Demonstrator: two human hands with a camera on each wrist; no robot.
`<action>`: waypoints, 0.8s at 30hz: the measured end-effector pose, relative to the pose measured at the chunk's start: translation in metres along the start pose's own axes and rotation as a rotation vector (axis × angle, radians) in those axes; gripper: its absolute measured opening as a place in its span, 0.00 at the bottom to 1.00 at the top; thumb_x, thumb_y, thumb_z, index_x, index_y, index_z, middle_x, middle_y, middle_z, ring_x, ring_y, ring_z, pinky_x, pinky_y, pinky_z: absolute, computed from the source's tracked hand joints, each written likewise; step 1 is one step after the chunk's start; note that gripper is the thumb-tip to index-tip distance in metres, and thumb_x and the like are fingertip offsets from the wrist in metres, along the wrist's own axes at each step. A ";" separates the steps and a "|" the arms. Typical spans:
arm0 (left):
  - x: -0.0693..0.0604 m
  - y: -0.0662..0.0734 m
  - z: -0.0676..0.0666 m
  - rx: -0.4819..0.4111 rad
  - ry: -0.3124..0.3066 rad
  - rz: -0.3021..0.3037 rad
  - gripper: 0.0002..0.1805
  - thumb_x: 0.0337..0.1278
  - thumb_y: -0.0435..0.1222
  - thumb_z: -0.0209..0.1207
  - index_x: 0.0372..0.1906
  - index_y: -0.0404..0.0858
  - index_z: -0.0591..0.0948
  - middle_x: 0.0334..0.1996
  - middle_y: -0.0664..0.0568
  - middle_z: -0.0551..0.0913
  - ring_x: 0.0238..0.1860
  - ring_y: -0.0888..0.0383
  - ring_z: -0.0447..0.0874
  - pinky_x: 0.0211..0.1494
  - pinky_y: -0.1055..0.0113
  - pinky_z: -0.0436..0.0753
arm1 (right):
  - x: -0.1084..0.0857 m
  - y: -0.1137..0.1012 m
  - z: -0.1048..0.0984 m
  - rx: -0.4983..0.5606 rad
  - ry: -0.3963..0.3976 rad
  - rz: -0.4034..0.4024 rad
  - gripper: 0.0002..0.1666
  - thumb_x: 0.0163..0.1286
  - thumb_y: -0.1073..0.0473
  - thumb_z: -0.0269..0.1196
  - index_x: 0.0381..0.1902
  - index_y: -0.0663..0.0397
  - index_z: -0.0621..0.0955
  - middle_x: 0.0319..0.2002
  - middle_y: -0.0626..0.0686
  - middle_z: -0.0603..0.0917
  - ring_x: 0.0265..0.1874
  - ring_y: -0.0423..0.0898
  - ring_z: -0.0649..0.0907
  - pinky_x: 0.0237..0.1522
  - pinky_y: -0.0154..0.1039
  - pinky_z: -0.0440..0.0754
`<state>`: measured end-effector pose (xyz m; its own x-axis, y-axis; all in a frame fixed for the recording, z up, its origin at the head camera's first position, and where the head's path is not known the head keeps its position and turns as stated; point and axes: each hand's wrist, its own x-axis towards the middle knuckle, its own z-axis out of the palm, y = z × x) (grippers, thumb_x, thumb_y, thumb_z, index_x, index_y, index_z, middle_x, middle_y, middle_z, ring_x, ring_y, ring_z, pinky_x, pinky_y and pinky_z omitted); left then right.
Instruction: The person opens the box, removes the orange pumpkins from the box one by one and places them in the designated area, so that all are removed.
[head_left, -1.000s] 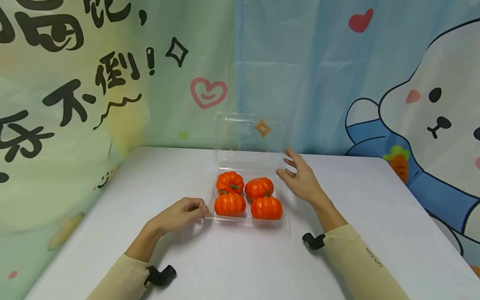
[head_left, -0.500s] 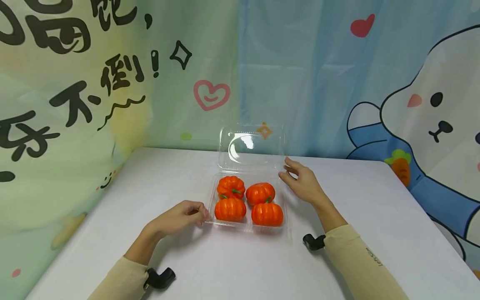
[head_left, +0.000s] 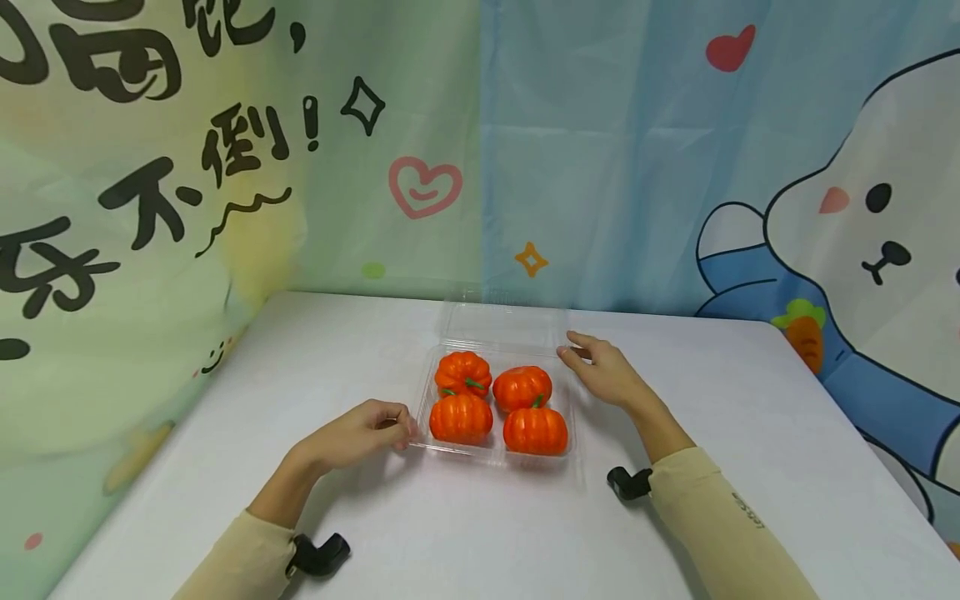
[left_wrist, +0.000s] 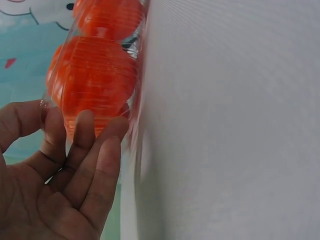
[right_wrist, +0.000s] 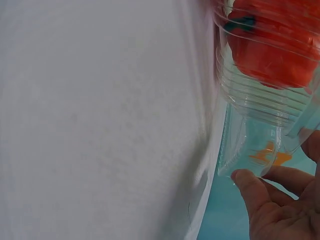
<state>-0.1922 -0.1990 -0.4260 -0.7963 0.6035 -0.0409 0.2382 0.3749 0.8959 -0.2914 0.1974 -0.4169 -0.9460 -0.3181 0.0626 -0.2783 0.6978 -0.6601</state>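
Note:
Several small orange toy pumpkins [head_left: 461, 419] sit inside a clear plastic clamshell box [head_left: 495, 452] in the middle of the table. Its hinged clear lid [head_left: 504, 323] leans back, away from the person, at the far side. My left hand [head_left: 365, 435] pinches the box's rim at the near left corner; in the left wrist view, thumb and forefinger meet on the clear edge, the other fingers beside the wall. My right hand [head_left: 602, 369] is at the far right corner. In the right wrist view, a fingertip [right_wrist: 242, 176] touches the lid's edge, and the thumb lies near the box rim.
A white table [head_left: 480, 533] lies under everything, its far edge against a printed cloth backdrop [head_left: 600, 150]. A black wrist camera [head_left: 321, 556] sticks out from the left sleeve, another black wrist camera [head_left: 628, 483] from the right sleeve.
The lid has tilted backward from nearly upright to much lower. The right hand's fingers have come down with it. The left hand keeps its pinch on the box's corner.

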 end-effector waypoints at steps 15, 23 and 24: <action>-0.001 0.002 -0.001 -0.008 -0.004 -0.021 0.12 0.72 0.33 0.53 0.40 0.28 0.81 0.40 0.39 0.85 0.43 0.49 0.83 0.53 0.68 0.81 | -0.010 -0.011 -0.003 -0.060 -0.009 -0.041 0.44 0.80 0.43 0.53 0.80 0.66 0.55 0.78 0.70 0.57 0.68 0.71 0.72 0.70 0.64 0.68; -0.003 0.003 -0.002 -0.023 -0.010 -0.048 0.14 0.75 0.36 0.52 0.39 0.28 0.80 0.42 0.40 0.84 0.45 0.49 0.84 0.55 0.65 0.80 | -0.023 -0.019 -0.002 -0.068 0.072 -0.126 0.41 0.77 0.46 0.59 0.78 0.61 0.61 0.75 0.66 0.64 0.69 0.67 0.70 0.69 0.65 0.69; -0.003 0.003 -0.002 -0.025 -0.009 -0.060 0.14 0.76 0.37 0.51 0.39 0.29 0.80 0.42 0.41 0.84 0.45 0.50 0.84 0.56 0.63 0.80 | -0.024 -0.020 -0.002 -0.075 0.079 -0.135 0.41 0.77 0.46 0.60 0.78 0.60 0.62 0.74 0.65 0.65 0.69 0.67 0.70 0.69 0.65 0.70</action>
<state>-0.1899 -0.2012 -0.4221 -0.8038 0.5866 -0.0991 0.1755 0.3930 0.9026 -0.2634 0.1922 -0.4036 -0.9086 -0.3628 0.2069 -0.4122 0.6989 -0.5845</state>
